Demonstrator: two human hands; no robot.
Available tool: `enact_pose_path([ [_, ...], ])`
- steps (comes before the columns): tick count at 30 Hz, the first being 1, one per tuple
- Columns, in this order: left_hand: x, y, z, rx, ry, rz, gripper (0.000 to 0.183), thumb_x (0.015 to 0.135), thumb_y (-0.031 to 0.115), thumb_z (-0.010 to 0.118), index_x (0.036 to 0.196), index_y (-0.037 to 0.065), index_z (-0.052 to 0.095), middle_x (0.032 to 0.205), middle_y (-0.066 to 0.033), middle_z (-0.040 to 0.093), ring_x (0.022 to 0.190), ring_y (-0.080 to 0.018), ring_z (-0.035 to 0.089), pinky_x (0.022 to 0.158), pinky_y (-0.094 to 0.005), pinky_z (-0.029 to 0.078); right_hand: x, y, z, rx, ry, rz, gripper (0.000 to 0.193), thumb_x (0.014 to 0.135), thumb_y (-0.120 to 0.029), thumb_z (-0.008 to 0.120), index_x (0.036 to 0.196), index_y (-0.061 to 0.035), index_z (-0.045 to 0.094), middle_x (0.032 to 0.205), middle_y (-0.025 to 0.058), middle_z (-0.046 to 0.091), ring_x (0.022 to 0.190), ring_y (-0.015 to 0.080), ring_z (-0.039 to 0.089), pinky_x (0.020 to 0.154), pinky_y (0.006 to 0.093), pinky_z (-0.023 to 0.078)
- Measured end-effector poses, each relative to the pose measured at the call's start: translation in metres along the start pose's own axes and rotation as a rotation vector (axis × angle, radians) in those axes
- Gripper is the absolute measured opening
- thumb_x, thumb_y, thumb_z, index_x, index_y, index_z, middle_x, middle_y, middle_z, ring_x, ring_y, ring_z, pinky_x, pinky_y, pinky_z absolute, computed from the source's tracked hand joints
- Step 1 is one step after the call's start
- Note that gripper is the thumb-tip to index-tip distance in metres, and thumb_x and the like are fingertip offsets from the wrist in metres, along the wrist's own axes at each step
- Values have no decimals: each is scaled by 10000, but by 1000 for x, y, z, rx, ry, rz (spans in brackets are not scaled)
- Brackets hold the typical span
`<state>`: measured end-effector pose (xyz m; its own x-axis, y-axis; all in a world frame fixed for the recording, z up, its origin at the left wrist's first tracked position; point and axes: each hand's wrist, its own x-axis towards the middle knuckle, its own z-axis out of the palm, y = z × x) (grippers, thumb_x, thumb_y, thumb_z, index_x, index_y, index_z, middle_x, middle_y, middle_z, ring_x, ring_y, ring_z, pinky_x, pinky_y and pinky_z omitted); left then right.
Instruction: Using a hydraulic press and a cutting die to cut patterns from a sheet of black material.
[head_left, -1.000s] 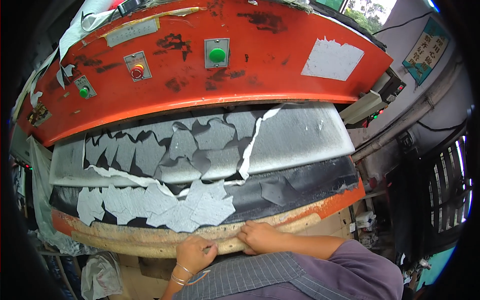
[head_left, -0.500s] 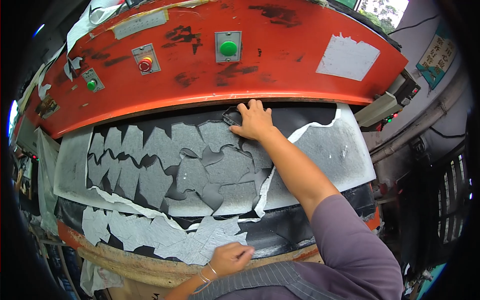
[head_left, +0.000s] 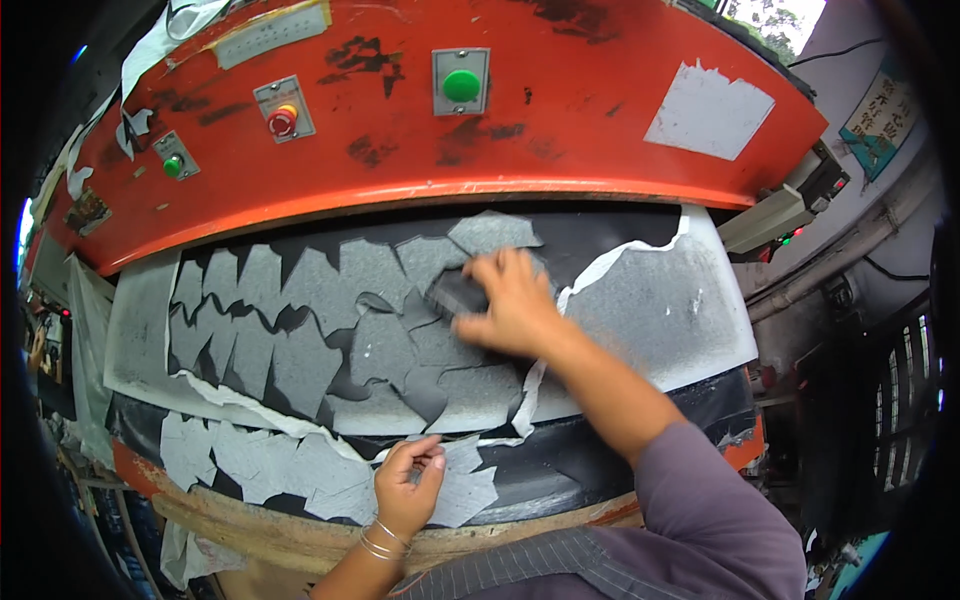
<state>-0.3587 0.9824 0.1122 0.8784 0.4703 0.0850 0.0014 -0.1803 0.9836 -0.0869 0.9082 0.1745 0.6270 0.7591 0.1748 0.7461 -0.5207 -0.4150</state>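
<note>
My right hand (head_left: pixel 515 305) grips a dark cutting die (head_left: pixel 460 293), a thin-walled metal frame slightly blurred by motion, over the grey sheet (head_left: pixel 640 300). Just beyond it lies a cut grey piece (head_left: pixel 493 232) with angled edges, on the black surface. Several similar cut pieces (head_left: pixel 310 290) sit in two rows to the left, with dark gaps between them. My left hand (head_left: pixel 408 485) is closed, fingers curled toward the thumb with nothing visible in them. It is over a pile of light grey cut pieces (head_left: pixel 265 460) along the near edge.
A red press beam (head_left: pixel 400 165) spans the far side, bearing green buttons (head_left: pixel 462 86) and a red knob (head_left: pixel 282 122). A torn white strip (head_left: pixel 610 262) runs round the cut area. A control box (head_left: pixel 790 205) stands at right; a wooden edge (head_left: pixel 270 535) lies nearest me.
My right hand has drawn the cutting die nearer, away from the beam, and a cut piece now shows where it was. My left hand has risen and moved left over the pile.
</note>
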Motion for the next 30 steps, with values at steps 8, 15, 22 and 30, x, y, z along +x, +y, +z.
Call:
enact_pose_path([
  [8,1,15,26,-449,-151,-130,1094,662,184,885,1484,14,184,1445,-138,357,1322,-219,386,1081,-367,354,-132,-24,3,906,-397,-214,484,779,-374,749,1121,-54,622,1229,147,384,1191,308,373,1046,399,301],
  [15,-15,21,39,-128,-6,-154,529,697,93,837,1135,9,553,1039,-59,634,925,-154,605,815,-292,497,-162,-24,-5,746,-377,-185,494,796,-406,719,1158,-79,641,1223,158,375,1191,315,370,1045,396,302],
  [22,-19,-15,40,-51,80,-180,168,835,147,717,838,4,628,678,-65,602,615,-112,550,554,-266,439,-135,3,-23,500,-15,166,521,759,-428,730,1122,-62,657,1136,188,431,1128,317,421,996,402,362],
  [30,-17,-8,27,328,-167,-200,310,804,288,738,810,-3,632,643,-129,566,542,-212,537,523,-329,428,-108,114,-35,-51,193,666,466,900,-404,549,1124,0,616,1193,281,512,1128,425,500,946,475,431],
])
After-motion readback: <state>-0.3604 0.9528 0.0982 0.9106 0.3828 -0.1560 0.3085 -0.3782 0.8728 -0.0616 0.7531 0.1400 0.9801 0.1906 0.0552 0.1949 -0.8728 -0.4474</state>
